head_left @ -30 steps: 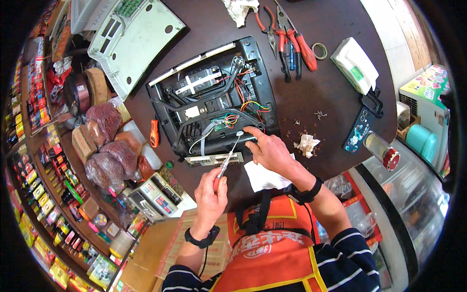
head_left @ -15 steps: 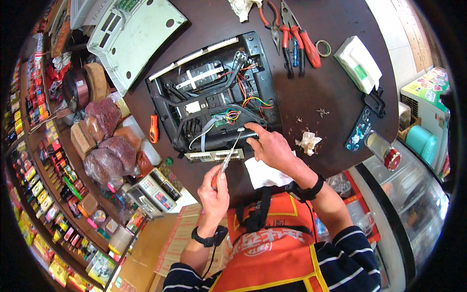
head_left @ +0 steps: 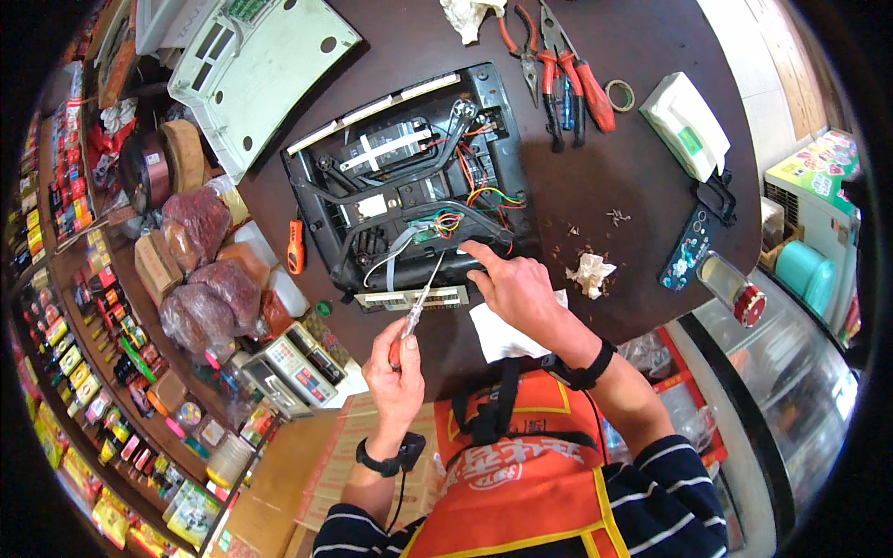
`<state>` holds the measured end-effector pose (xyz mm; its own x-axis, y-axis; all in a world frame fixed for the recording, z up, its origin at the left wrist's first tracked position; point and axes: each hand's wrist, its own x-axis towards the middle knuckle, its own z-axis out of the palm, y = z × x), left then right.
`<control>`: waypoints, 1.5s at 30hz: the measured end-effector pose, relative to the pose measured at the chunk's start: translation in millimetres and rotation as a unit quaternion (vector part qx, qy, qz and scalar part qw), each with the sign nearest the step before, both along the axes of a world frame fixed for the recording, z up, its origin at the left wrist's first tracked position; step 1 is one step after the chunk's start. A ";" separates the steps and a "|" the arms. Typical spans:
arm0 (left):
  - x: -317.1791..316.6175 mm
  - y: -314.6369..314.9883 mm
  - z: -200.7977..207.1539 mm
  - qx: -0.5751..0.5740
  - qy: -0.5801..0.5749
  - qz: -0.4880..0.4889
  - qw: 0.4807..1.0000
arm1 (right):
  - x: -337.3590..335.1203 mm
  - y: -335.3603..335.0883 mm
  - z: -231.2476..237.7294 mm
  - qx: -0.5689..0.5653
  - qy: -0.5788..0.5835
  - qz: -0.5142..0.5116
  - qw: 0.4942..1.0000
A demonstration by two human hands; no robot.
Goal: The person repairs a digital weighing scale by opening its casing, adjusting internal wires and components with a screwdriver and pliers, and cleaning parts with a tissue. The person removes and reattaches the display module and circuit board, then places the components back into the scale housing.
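Observation:
My left hand [head_left: 393, 379] is closed around the handle of a screwdriver [head_left: 419, 309], part clear and part red. Its thin shaft slants up and right over the near edge of an opened black appliance base [head_left: 507, 186]. My right hand [head_left: 523, 293] is at the base's near right corner, index finger stretched out and thumb apart. That fingertip is at a small whitish spot on the base, too small to name. Inside the base are coloured wires [head_left: 488, 193], a small green circuit board [head_left: 428, 235] and a dark block under a white strap [head_left: 381, 149].
A pale cover [head_left: 270, 79] lies at the far left. Pliers [head_left: 528, 65], a red-handled screwdriver [head_left: 595, 98] and a tape roll [head_left: 619, 95] lie beyond the base. An orange cutter [head_left: 295, 246], crumpled tissue [head_left: 591, 272], a phone [head_left: 686, 246] and a jar [head_left: 730, 286] surround it.
My left hand has drawn the screwdriver back toward me and slightly left, its tip away from my right fingertip. My right hand has barely moved.

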<state>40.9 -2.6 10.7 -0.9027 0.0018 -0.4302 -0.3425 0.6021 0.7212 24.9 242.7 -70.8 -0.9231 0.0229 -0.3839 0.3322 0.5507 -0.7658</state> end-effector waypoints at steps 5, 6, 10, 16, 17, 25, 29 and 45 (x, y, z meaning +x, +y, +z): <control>-5.2 2.8 -5.6 0.010 -0.001 -0.003 1.000 | -4.1 -2.1 -2.6 0.023 -0.005 0.012 1.000; -5.9 3.2 -6.3 0.009 0.000 -0.007 1.000 | -4.5 -1.7 -3.4 0.026 -0.006 0.014 1.000; -9.8 2.5 -10.0 0.013 0.004 -0.011 1.000 | -1.8 -0.9 -6.7 0.018 -0.005 0.008 1.000; -12.9 -1.4 -11.3 0.010 0.023 -0.018 1.000 | 4.4 -4.6 -11.7 0.010 -0.033 -0.034 0.999; -13.1 -1.4 -11.2 0.006 0.026 -0.026 0.999 | 3.9 -4.5 -11.9 0.007 -0.043 -0.030 0.999; -16.4 -1.7 -13.4 0.002 0.034 -0.035 0.999 | -1.9 -7.1 -5.2 0.072 0.000 0.025 0.997; -14.7 -2.7 -12.9 -0.008 0.040 -0.038 0.998 | -2.8 -9.6 -8.5 0.103 0.023 0.035 0.994; 25.8 -49.7 -17.8 0.133 -0.017 0.111 0.985 | 16.0 4.9 -12.9 0.072 -0.015 0.003 0.997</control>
